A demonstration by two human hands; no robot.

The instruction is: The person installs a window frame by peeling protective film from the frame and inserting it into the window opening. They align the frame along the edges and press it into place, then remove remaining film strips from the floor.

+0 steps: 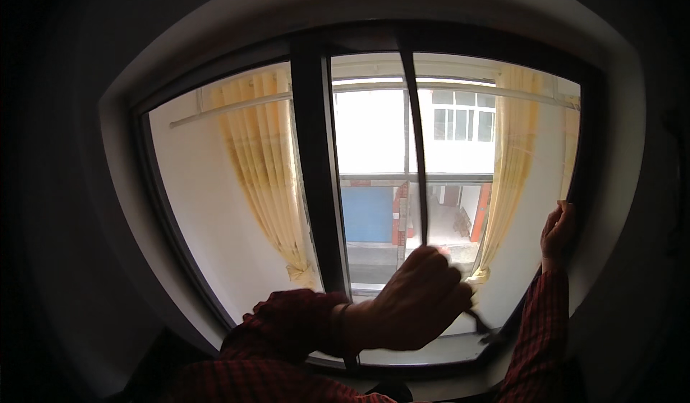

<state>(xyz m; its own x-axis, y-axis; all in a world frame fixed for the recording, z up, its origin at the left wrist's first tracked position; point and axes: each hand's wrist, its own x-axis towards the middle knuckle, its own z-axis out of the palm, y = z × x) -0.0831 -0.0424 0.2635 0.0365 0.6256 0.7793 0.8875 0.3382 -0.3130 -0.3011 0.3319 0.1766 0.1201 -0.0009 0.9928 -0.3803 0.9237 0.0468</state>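
Gripping dark strip [418, 137] in left hand [406, 304], you're holding fingers closed around it, probably tensioning it; strip is running down from window frame [311, 137] top. Right hand [558, 232] is resting at frame's right side, perhaps bracing; cannot tell if fingers are pinching.

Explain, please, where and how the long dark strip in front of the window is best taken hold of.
I'd wrap the fingers round the lower stretch of the dark strip, where the left hand closes on it, coming from the near side. It is narrow and runs nearly straight down from the upper frame, so a closed fist should suit it.
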